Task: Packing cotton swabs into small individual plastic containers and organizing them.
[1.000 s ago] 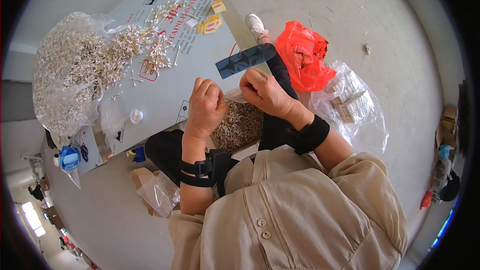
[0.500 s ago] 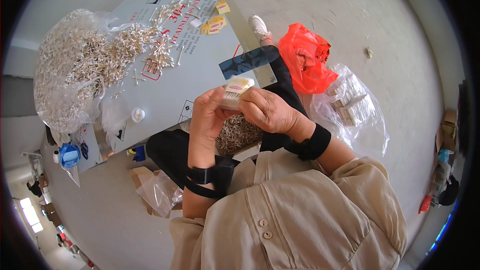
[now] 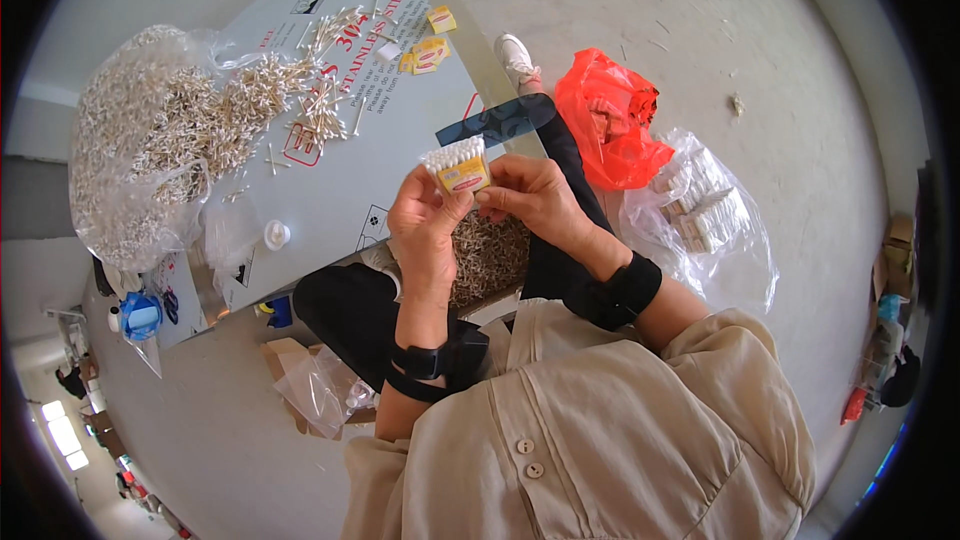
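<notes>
A small bundle of white-tipped cotton swabs with a yellow paper label (image 3: 465, 178) is held up in front of me, its tips facing up and away. My left hand (image 3: 426, 220) grips it from the left, thumb on its lower edge. At the lower right corner, my right hand (image 3: 538, 202) pinches it between thumb and fingers. Below my hands, between my knees, a cardboard box (image 3: 488, 258) is filled with loose swabs. On the table at the far side lie several yellow labels (image 3: 428, 54) beside scattered cotton swabs (image 3: 322, 110).
A large clear bag (image 3: 150, 140) spills swabs across the metal-sheet table (image 3: 330, 202). A white round container (image 3: 277, 233) stands near its edge. On the floor right are a red plastic bag (image 3: 612, 120) and a clear bag of packed bundles (image 3: 705, 220). An open carton (image 3: 318, 390) sits lower left.
The bundle has turned so its yellow label faces me and its swab tips point up. My right hand has shifted slightly right and opened out from its curled position, still pinching the bundle's edge.
</notes>
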Demonstrator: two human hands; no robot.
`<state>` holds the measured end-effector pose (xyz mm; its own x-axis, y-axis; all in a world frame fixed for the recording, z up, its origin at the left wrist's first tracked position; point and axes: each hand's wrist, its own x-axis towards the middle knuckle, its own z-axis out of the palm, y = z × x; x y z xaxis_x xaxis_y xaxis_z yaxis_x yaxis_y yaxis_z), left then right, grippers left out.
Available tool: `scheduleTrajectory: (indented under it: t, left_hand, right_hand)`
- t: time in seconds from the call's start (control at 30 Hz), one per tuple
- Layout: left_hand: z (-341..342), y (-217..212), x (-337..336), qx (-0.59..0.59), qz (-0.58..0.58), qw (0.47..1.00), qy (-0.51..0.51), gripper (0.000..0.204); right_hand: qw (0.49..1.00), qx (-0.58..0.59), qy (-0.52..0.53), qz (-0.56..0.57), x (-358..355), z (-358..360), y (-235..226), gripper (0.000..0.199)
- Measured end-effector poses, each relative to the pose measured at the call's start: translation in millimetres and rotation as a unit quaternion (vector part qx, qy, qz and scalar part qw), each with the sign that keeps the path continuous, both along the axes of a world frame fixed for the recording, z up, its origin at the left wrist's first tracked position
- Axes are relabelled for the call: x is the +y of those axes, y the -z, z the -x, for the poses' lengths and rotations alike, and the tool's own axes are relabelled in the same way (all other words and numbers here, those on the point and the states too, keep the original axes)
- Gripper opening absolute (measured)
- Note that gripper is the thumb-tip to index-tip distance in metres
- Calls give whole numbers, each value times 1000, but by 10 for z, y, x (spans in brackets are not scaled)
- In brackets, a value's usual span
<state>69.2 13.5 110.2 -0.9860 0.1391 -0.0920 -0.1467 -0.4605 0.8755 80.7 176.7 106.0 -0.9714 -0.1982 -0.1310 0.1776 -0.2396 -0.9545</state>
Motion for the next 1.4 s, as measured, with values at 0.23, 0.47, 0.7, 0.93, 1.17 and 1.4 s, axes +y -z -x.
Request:
scheduleTrajectory:
  t: [0.23,0.47,0.7,0.93,1.17,1.4]
  left_hand:
    - [-22,-438,28,139,77,987,16,41]
    - [-19,-393,-31,282,124,951,12,34]
    - [9,-577,-74,294,150,942,69,39]
    - [32,-586,-64,383,267,884,39,37]
    - [32,-623,-93,383,246,889,44,40]
    - [36,-592,-196,370,257,888,90,46]
  right_hand:
    - [992,116,39,-6,-42,-71,-23,21]
    - [988,154,25,6,-26,-97,-107,25]
    - [981,184,31,-53,-7,-105,-184,26]
    - [974,203,21,-100,-1,-96,-244,29]
    - [946,291,30,-143,43,-66,-221,32]
    - [943,300,45,-137,19,-80,-224,30]
